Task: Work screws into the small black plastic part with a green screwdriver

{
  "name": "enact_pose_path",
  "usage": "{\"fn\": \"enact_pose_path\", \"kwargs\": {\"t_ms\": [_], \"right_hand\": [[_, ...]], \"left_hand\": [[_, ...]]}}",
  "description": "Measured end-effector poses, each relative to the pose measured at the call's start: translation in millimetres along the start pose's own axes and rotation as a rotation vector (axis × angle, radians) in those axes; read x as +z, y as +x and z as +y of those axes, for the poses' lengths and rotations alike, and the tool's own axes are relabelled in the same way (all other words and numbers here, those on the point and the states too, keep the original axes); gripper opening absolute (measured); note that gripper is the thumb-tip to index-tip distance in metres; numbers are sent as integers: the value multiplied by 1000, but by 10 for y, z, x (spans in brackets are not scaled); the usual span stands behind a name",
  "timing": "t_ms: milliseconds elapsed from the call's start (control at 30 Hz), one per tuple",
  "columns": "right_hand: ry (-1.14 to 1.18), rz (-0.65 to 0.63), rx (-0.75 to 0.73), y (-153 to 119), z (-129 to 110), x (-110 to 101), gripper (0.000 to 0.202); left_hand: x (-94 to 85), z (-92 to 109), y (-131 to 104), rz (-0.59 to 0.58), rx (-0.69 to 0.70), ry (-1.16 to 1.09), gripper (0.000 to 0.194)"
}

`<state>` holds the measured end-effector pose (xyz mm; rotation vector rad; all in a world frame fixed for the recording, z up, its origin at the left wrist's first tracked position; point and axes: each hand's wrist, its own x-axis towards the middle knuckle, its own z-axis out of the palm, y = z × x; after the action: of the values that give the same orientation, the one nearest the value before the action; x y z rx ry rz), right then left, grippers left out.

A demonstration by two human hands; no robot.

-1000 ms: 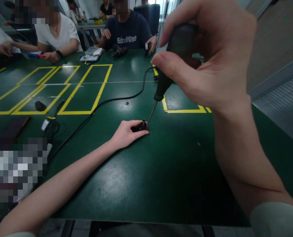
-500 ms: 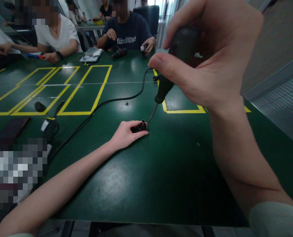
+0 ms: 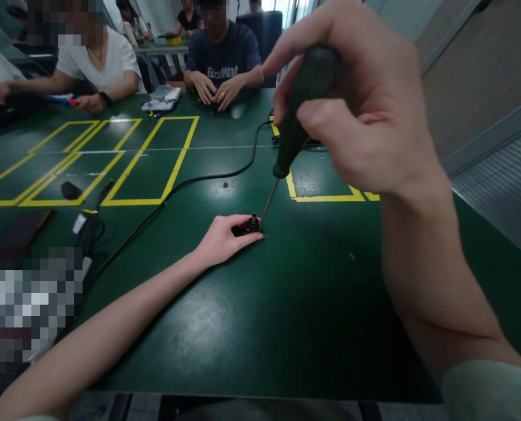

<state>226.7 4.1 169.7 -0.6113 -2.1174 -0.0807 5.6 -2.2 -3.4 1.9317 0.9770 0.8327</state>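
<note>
My left hand (image 3: 227,238) rests on the green table and pinches a small black part (image 3: 252,225) between thumb and fingers. A short metallic post stands up from this part; its exact kind I cannot make out. Close to the camera, my right hand (image 3: 365,111) is wrapped round the dark handle of a screwdriver (image 3: 293,137). The tool leans, its thin shaft running down to the left, and the tip meets the right end of the black part. Fingers hide some of the part's sides.
Yellow tape rectangles (image 3: 150,161) mark the green table (image 3: 295,327). A black cable (image 3: 207,177) curves across it. Left lie a coiled cable with a white tag (image 3: 81,221), a black block (image 3: 70,190) and a dark flat slab (image 3: 23,229). Other people sit across the table.
My right hand has turned on the screwdriver, its thumb and fingers shifted round the handle. The left hand stays put. Across the table, a person's hands have come together.
</note>
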Motion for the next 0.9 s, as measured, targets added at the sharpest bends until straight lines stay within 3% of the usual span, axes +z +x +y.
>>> {"fn": "enact_pose_path", "kwargs": {"t_ms": [133,233,367,433,567,733,900], "right_hand": [[-124,52,-6,12,-22,9,30],[-230,20,22,20,-53,-38,34],[-32,-69,8,-3,-44,-108,45],[40,-90,-6,-8,-36,-101,39],[-69,43,-10,19,-67,-30,31],[-231,7,99,19,-119,-38,25],[-93,-35,72,-4,-84,-63,35]], "left_hand": [[-2,-5,3,2,2,12,30],[-8,-17,2,8,6,15,30],[-14,-42,-7,5,5,16,30],[-14,-45,-11,7,4,17,31],[-12,-15,-9,11,8,24,31],[-14,-3,-3,3,9,22,30],[-16,-48,-10,2,7,24,30]]}}
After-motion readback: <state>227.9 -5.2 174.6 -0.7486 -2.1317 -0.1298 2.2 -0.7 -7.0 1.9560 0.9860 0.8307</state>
